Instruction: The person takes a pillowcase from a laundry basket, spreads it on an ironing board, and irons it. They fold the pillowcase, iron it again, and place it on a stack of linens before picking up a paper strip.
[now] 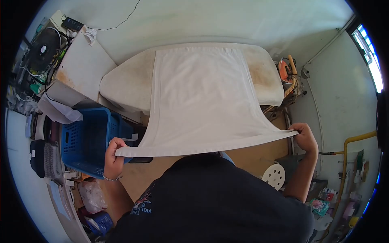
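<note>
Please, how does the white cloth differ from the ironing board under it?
The white cloth looks evenly pale; the ironing board shows brownish stains. The cloth's near edge is held by the left hand and right hand; neither holds the board. Both are light-coloured.

Back wall [182, 24] pale greenish-wht, w/ thin blk wire [125, 21] running up to top edge. R wall [336, 93] similar shade; slim pipe [326, 47] slants across its upper pt. Window [369, 54] far R, v. bright, daylight thru bars. Yellow pipe [345, 156] bends down lower R wall. Floor [139, 176] tan-brn, partly hidden. Wht cabinet [91, 56], brn stains on top, L rear nr back wall; blk fan [43, 50] just beside. Round wht stool seat [274, 176] w/ holes, lower R of ctr. L wall [18, 162] pale bluish-wht.
</note>
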The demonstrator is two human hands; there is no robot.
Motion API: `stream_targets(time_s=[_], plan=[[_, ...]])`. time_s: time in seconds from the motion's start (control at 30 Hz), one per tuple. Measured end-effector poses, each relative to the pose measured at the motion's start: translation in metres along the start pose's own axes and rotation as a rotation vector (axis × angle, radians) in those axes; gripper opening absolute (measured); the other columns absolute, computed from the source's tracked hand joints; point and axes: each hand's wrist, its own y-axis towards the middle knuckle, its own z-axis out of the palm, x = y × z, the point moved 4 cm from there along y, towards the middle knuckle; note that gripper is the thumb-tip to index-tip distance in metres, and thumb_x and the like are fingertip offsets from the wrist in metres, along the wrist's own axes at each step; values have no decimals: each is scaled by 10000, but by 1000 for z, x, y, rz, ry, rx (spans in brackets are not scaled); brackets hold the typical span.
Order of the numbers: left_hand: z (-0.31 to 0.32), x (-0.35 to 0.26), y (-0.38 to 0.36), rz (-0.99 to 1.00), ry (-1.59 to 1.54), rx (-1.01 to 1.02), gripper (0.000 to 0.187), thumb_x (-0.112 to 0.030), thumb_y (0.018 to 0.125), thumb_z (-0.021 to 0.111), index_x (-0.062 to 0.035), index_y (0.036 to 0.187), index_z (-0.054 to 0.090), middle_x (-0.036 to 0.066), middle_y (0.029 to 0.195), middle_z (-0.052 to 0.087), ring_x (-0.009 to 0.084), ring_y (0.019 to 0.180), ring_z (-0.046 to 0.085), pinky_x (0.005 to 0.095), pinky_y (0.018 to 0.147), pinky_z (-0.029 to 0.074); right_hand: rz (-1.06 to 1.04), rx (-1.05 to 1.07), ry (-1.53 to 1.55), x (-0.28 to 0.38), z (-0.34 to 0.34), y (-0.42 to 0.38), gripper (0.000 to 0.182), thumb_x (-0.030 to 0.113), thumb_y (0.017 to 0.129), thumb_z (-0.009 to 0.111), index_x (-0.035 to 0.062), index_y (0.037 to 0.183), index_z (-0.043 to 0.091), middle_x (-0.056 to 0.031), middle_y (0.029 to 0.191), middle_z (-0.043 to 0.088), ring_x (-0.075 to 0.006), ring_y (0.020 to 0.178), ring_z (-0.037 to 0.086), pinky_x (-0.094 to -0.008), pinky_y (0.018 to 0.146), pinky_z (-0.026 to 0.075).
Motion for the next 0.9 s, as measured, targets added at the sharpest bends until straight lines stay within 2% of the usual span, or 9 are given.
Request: stream_targets(time_s=[0.27, 0.4, 0.53, 0.6, 0.67, 0.73, 0.8, 0.83, 0.9], plan=[[-2, 7, 20, -50, -19, 6, 116, 33, 858, 476, -55, 931, 490, -17, 828, 484, 46, 758, 459, 191, 705, 381, 85, 90, 42, -10, -4, 6, 215, -109, 672, 467, -24, 790, 625, 29, 687, 573, -47, 661, 492, -215, 604, 404], [-9, 16, 49, -95, -70, -32, 133, 42, 844, 476, -56, 931, 499, -25, 837, 473, 44, 770, 446, 189, 697, 371, 22, 88, 190, -7, -17, 28, 254, -108, 668, 454, -11, 833, 621, 4, 775, 607, -60, 734, 538, -202, 652, 412], [-15, 22, 106, -14, 18, -40, 101, 11, 882, 491, -58, 953, 512, -32, 867, 447, 50, 804, 421, 179, 710, 345, 13, 73, 379, -7, -34, 77, 247, -65, 680, 477, 6, 872, 614, -13, 820, 617, -92, 769, 566, -211, 691, 426], [-17, 37, 147, 17, -19, -101, 36, -45, 918, 517, -60, 951, 518, -41, 865, 442, 51, 799, 417, 176, 722, 337, -28, 122, 466, -20, -39, 122, 247, -31, 707, 490, 11, 922, 604, -23, 870, 619, -108, 802, 570, -220, 714, 432], [-16, 57, 197, 4, -108, -181, 29, -80, 930, 529, -59, 950, 523, -47, 869, 449, 49, 804, 415, 178, 725, 337, -188, 122, 736, -17, -43, 176, 182, 61, 810, 548, 40, 989, 572, -21, 920, 607, -116, 851, 583, -248, 756, 459], [-14, 81, 253, -7, -199, -265, 58, -115, 942, 542, -59, 949, 528, -52, 873, 456, 47, 809, 413, 181, 728, 337, -174, 32, 838, -18, -41, 241, 156, 24, 864, 538, 33, 1010, 592, -6, 975, 620, -102, 870, 565, -238, 772, 444], [-12, 108, 313, -15, -123, -329, 128, -170, 955, 548, -44, 973, 557, -45, 838, 505, 59, 763, 435, 213, 689, 372, -71, -133, 878, -18, -25, 310, 127, 110, 927, 562, 59, 1033, 611, 14, 953, 618, -87, 860, 562, -236, 779, 446], [-11, 127, 343, -14, -120, -335, 128, -170, 955, 548, -44, 973, 557, -45, 838, 505, 59, 763, 435, 213, 689, 372, -52, -116, 862, -31, -15, 353, 152, 146, 931, 576, 63, 1052, 614, 17, 948, 621, -84, 854, 559, -234, 770, 446], [-10, 174, 398, -138, 205, -368, 193, -218, 958, 557, -38, 1022, 579, -15, 768, 537, 75, 704, 460, 238, 657, 410, -17, -137, 789, -62, 16, 428, 181, 186, 932, 589, 63, 1060, 624, 26, 913, 628, -80, 822, 556, -234, 743, 445]])
